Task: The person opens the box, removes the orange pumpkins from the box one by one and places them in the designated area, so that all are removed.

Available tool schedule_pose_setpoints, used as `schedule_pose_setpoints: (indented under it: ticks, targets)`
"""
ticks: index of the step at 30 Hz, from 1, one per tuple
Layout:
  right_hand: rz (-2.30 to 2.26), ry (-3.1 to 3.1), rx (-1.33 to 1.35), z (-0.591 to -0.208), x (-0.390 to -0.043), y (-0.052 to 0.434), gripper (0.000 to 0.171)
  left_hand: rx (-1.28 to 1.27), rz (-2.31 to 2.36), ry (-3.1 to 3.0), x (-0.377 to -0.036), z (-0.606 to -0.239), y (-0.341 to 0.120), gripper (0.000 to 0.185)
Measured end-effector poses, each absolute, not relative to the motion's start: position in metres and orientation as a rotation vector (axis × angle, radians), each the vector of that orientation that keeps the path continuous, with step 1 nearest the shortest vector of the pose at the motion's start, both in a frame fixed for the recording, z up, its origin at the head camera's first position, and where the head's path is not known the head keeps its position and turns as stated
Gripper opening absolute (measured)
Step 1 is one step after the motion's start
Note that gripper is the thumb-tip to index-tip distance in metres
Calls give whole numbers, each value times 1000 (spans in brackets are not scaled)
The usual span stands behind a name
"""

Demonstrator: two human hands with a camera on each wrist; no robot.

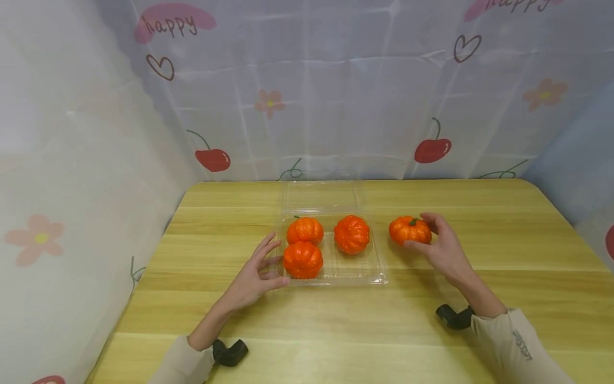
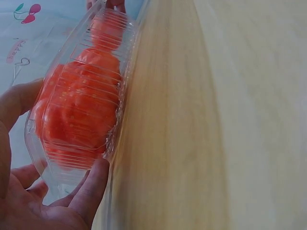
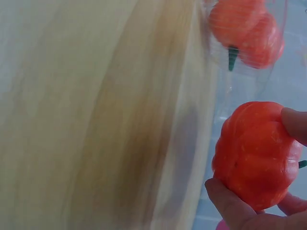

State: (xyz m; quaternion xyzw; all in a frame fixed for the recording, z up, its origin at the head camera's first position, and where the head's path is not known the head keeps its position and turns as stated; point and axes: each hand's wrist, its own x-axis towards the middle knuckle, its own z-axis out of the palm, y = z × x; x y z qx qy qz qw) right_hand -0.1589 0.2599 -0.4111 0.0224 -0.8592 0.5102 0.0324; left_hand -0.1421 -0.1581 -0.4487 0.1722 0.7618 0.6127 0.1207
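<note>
A clear plastic clamshell box [image 1: 352, 274] lies with its lid [image 1: 322, 196] folded back. Inside are three small orange pumpkins: two at the left, one behind the other, [image 1: 303, 260] [image 1: 307, 230] and one at the right [image 1: 352, 234]. At the box's left side, my left hand [image 1: 254, 274] spreads its fingers along the wall, with the thumb at the front corner. To the right of the box, my right hand [image 1: 438, 245] holds a fourth-looking pumpkin [image 3: 256, 153] between thumb and fingers, its green stem [image 1: 413, 221] upward. A gap shows between this pumpkin and the tabletop in the right wrist view.
The wooden table [image 1: 336, 336] reaches back to a hanging cloth [image 1: 331, 122] printed with cherries and flowers. More cloth hangs at the left and right sides. A black band mount [image 1: 230, 353] sits on the left wrist, another [image 1: 453, 317] on the right.
</note>
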Motion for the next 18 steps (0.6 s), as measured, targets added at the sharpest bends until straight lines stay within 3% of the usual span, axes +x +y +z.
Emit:
schedule_pose_setpoints:
  ticks: [18]
  targets:
    - [1463,-2794,44,-425,-173,262,78,507,1805,2209,-142,-448,-158,89]
